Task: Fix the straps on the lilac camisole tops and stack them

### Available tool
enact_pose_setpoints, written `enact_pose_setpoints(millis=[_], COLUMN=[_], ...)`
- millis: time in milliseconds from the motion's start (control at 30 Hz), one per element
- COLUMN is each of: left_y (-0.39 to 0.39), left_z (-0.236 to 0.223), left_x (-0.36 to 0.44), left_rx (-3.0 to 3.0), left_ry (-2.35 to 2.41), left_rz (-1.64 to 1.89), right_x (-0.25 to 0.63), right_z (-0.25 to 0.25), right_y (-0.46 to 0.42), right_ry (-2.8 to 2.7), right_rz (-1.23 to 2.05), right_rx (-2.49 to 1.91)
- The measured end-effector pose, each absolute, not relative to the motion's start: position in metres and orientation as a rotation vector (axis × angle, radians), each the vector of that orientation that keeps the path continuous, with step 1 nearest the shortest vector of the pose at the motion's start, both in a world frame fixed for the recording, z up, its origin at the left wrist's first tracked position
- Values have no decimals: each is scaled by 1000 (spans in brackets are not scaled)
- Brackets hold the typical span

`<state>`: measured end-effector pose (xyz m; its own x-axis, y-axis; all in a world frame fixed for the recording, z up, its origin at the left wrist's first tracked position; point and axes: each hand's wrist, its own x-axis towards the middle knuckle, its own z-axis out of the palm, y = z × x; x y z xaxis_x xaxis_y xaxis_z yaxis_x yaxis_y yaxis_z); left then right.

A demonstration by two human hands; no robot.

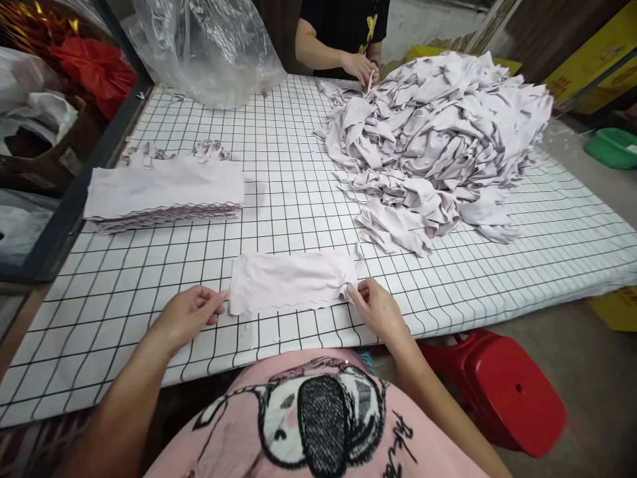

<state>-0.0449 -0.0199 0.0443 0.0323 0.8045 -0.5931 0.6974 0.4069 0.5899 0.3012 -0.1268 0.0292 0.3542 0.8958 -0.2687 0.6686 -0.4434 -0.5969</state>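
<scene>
1. The fingers (pixel 352 292) of the right hand (pixel 375 307) pinch the lower right corner of the cloth (pixel 291 282), bunching it slightly. Those of the left hand (pixel 186 315) are curled in at its left end; whether they grip the edge cannot be told.
2. The cloth, pale and oblong, lies spread on the near part of the desk (pixel 293 199), which has a white checked cover.
3. A clear plastic bag (pixel 213 53) sits at the far left of the desk, puffed up; its contents are too unclear to name.
4. At the left, beside the desk, a cardboard box (pixel 82 143) has white plastic bags (pixel 47 116) in its open top. A red bag (pixel 97 70) bulges behind it, its inside hidden.
5. A green basin (pixel 613 147) stands beyond the desk on the right. Yellow boxes (pixel 592 60) are near it, their contents hidden.
6. A neat stack of cloths (pixel 166 189) lies on the left of the desk, and a loose heap of cloths (pixel 448 126) on the right.
7. Across the desk, a person's hand (pixel 361 68) touches a strip at the heap's edge.
8. A red stool (pixel 517 392) stands at the near right.
</scene>
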Motion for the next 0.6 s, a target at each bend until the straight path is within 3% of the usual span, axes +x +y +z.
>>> enact_pose_setpoints(millis=[167, 400, 600], left_y=[-24, -28, -29], left_z=[40, 43, 48], left_x=[-25, -33, -34], left_rx=[1697, 1617, 1372], left_ry=[1847, 1717, 1652], left_rz=[-110, 54, 174], right_x=[296, 306, 288], right_z=[26, 27, 22], right_y=[-125, -137, -139], right_ry=[-1398, -1377, -1499], right_rz=[627, 636, 411], right_rx=[-2368, -2266, -2319])
